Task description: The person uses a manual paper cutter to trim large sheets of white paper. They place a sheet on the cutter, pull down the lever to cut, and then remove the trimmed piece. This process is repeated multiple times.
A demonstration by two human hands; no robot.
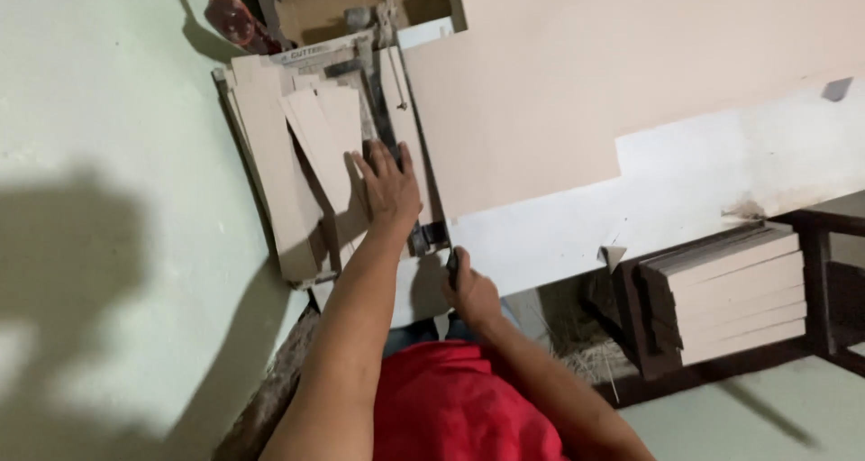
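Note:
My left hand (389, 186) lies flat, fingers spread, on the bed of a paper cutter (311, 54), pressing on beige card strips (320, 136) beside the cutter's blade rail. My right hand (470, 296) is closed around the black handle (452, 264) of the cutter's arm, at the near end of the cutter. A large beige card sheet (541, 82) reaches from the blade out to the right over a white tabletop (694, 182). My red shirt fills the bottom middle of the head view.
More cut beige strips (270, 155) pile up on the cutter's left side. A stack of pale boards (734, 294) sits on a dark shelf under the table at right. A red object (230, 15) hangs at top left. A pale green surface (90, 155) lies left.

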